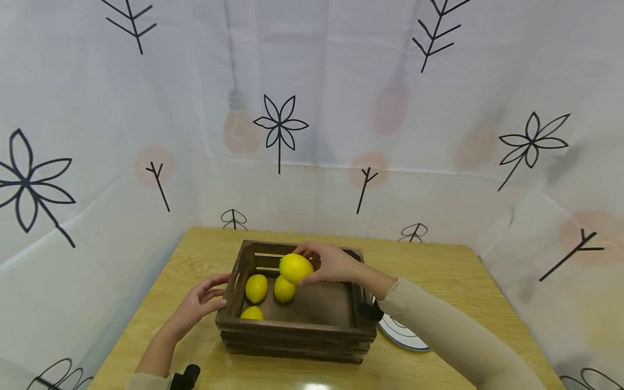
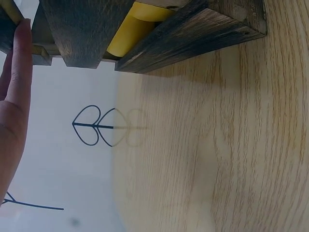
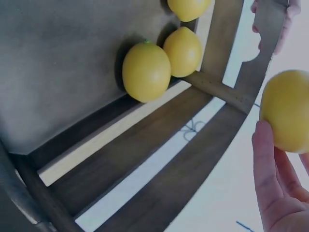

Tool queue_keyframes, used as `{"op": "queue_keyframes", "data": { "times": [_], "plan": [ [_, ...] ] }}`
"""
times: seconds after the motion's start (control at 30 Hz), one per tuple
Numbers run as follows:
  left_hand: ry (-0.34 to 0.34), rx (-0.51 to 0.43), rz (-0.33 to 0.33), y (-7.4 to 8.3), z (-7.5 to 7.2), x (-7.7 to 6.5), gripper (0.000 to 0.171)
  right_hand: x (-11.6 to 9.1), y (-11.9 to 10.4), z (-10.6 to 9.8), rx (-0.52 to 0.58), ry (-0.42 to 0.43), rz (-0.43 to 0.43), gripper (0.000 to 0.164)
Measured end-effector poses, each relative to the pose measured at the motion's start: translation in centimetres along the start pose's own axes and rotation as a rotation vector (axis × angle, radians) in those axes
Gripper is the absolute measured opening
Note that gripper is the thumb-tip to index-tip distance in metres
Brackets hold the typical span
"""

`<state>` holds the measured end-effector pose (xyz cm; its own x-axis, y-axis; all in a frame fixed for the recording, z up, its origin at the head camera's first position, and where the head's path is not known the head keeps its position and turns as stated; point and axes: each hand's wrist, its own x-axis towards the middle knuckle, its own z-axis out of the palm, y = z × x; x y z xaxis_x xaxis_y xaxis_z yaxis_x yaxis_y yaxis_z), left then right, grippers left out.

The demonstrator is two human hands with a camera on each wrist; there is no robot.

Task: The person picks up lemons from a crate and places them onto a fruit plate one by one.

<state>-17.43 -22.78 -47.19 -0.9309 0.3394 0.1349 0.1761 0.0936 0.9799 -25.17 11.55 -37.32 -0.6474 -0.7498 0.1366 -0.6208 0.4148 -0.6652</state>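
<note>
My right hand holds a yellow lemon between thumb and fingers, above a dark brown wooden crate. In the right wrist view the held lemon is at the right edge, above the slatted wall. Inside the crate lie a lemon at the left, a lemon partly hidden by the held one, and a lemon partly covered by the front wall. My left hand rests against the crate's left side, its fingers fairly straight along the slats in the left wrist view.
Right of the crate, a white plate with a dark rim lies partly under my right forearm. Everything stands on a light wooden table. Behind it hangs a white cloth printed with plants.
</note>
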Motion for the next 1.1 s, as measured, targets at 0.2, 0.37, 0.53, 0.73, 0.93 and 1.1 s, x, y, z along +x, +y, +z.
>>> {"op": "queue_keyframes", "data": {
  "times": [0.2,0.37,0.53,0.73,0.93,1.1],
  "plan": [
    [-0.004,-0.013,-0.008,0.0,-0.4,0.0,0.055,-1.1,-0.2,-0.3,0.022,0.096,0.013,0.058],
    [-0.012,-0.009,-0.017,0.2,-0.5,0.1,0.055,-2.2,-0.1,-0.7,0.052,0.164,0.043,0.059],
    [-0.013,0.001,-0.029,0.2,-0.6,0.2,0.055,-3.0,0.3,-1.1,0.087,0.205,0.067,0.059],
    [-0.016,0.01,-0.026,0.2,-0.9,0.4,0.054,-3.7,0.8,-1.5,0.105,0.246,0.109,0.059],
    [-0.024,0.007,-0.029,0.2,-1.0,0.6,0.055,-4.6,0.9,-1.9,0.126,0.293,0.151,0.058],
    [-0.028,0.006,-0.034,0.2,-1.1,0.8,0.055,-5.3,1.3,-2.0,0.135,0.321,0.19,0.058]
  ]
}}
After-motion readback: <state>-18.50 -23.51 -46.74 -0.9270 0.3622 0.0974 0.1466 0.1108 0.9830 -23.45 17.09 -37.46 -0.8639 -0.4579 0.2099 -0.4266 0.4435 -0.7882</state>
